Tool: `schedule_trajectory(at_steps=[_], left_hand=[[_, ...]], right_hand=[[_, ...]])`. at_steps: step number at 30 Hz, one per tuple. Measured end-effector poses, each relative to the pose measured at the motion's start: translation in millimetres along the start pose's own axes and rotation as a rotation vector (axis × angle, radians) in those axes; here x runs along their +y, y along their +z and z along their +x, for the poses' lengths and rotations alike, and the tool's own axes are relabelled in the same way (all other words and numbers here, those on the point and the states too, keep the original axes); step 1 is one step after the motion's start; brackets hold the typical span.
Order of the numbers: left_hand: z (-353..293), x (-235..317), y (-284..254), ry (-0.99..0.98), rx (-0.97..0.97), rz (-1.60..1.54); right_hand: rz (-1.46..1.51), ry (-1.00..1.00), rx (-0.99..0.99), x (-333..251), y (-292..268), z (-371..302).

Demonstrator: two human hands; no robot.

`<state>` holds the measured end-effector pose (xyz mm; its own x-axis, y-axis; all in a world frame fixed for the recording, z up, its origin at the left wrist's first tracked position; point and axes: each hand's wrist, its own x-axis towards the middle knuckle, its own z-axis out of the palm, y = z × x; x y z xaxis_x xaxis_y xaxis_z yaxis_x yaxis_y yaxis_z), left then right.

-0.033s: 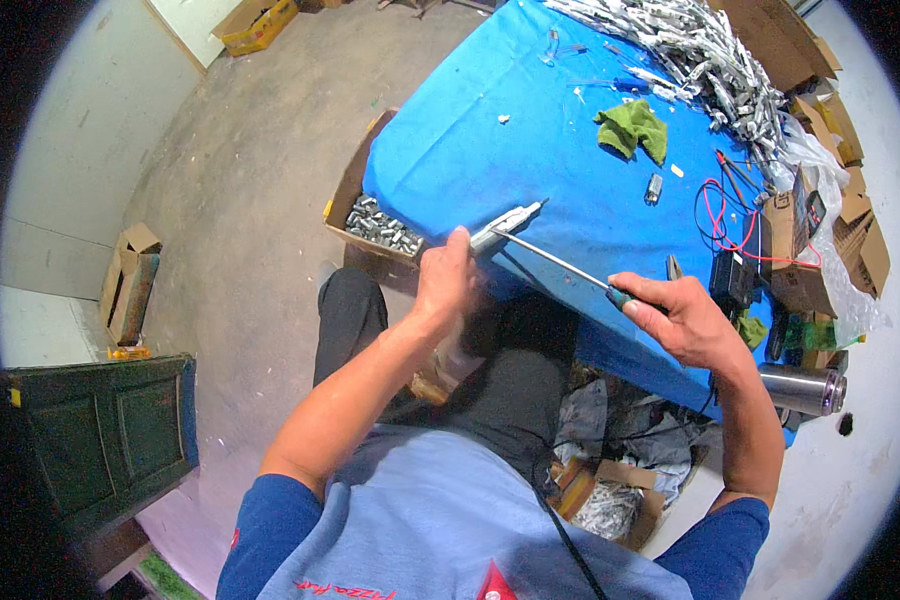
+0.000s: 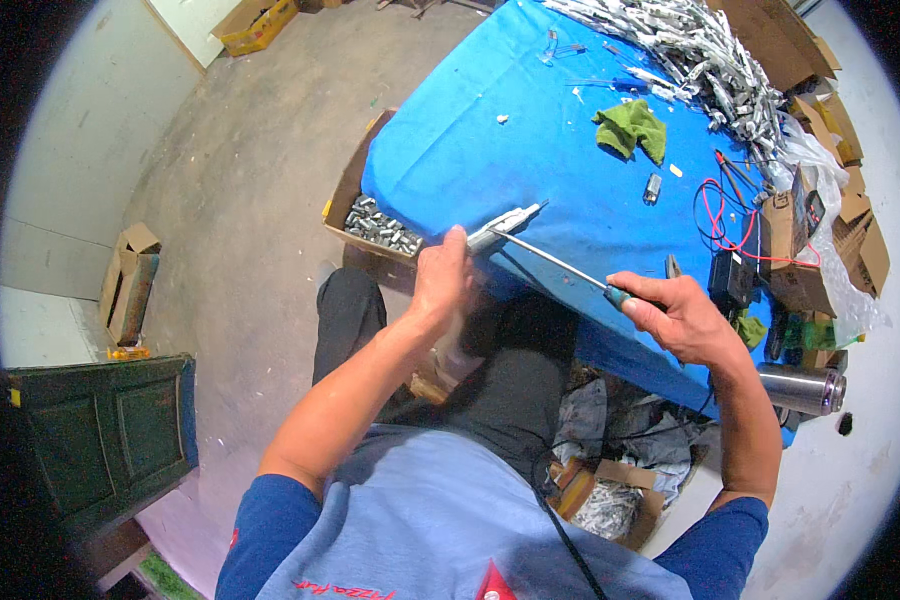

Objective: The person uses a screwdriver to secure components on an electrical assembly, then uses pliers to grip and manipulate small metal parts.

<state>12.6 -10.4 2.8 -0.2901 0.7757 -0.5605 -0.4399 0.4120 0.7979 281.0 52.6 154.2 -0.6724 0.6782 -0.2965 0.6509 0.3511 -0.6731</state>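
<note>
Left hand (image 2: 443, 277) pinching a pale casing (image 2: 500, 227), right hand (image 2: 678, 318) wrapped round a screwdriver (image 2: 557, 262)

From where I stand, the slim casing sits at the blue table's (image 2: 450, 150) near edge, lower end between left thumb and fingers, the other end pointing away and rightward. The screwdriver's tip meets its side. I'd judge the casing light, stiff and smooth enough to slip, its thin walls perhaps easily dented. Best hold it low, clear of the tip; I can't see the fingers underneath.

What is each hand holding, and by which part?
Right hand: a screwdriver, by its handle. Left hand: a slim whitish piece, by its near end.
</note>
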Motion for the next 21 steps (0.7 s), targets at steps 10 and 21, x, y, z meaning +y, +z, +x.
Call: schedule_trajectory(at_steps=[10, 21], left_hand=[[15, -15, -6, 0.08, -0.009, 0.133], [7, -7, -1, 0.124, 0.028, 0.147]], right_hand=[[-0.51, -0.179, 0.111, -15, 17, -11], [-0.085, -0.067, -0.074, 13, -2, 9]])
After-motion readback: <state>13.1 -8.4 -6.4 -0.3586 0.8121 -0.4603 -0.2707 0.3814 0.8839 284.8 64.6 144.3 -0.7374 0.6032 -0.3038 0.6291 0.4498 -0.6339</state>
